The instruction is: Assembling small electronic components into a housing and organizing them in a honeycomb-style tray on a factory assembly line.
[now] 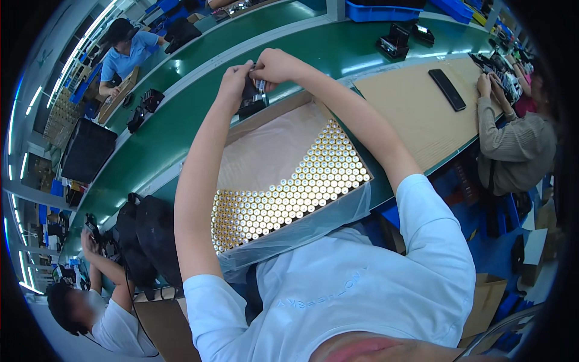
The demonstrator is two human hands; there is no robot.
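Note:
Both my arms reach forward over an open cardboard box [353, 194] to the green bench. My left hand [234, 85] is closed, fingertips pinched close to my right hand. My right hand [275, 66] is closed too, its fingers bent down over small silvery pieces [260, 85]; I cannot make out exactly what either hand grips. Just below the fingers a dark, box-like device [251, 107] rests on the bench, partly hidden by my hands. In the box, many upright cylindrical batteries [289, 199] with shiny caps fill the near and right side; the remaining part shows a pale liner [259, 157].
A cardboard sheet [416, 114] with a black phone [447, 89] lies to the right. Black devices [395, 41] stand farther along the bench, near a blue bin [383, 11]. Black bags [151, 235] hang at left. Co-workers sit at left, far left and right [518, 139].

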